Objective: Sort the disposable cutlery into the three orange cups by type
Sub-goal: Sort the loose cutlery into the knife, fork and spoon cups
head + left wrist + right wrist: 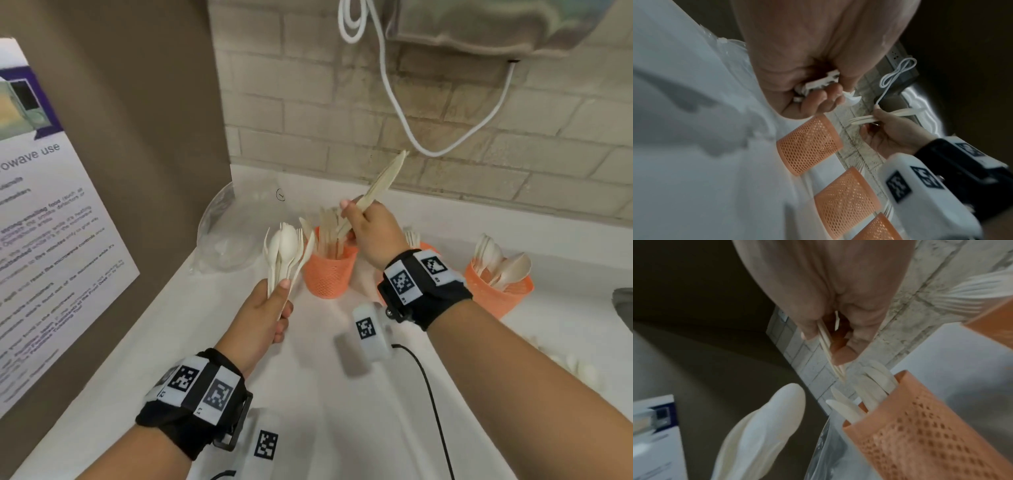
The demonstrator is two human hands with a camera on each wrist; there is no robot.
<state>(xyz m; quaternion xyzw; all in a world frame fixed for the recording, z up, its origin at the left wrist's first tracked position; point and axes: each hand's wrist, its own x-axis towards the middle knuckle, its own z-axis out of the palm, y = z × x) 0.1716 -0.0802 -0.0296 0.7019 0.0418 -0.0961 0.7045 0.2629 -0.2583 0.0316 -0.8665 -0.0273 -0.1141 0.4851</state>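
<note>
Three orange mesh cups stand in a row on the white counter. The left cup holds knives, the middle cup sits mostly hidden behind my right wrist, and the right cup holds spoons. My left hand grips a mixed bunch of spoons and forks, heads up, just left of the left cup. My right hand holds a few knives slanted up to the right, their lower ends over the left cup. In the right wrist view the knives run between thumb and fingers above that cup.
A clear plastic bag lies in the back left corner against a brown panel with a poster. A white cord hangs down the brick wall. More cutlery lies on the counter at the right, and a black cable crosses the front.
</note>
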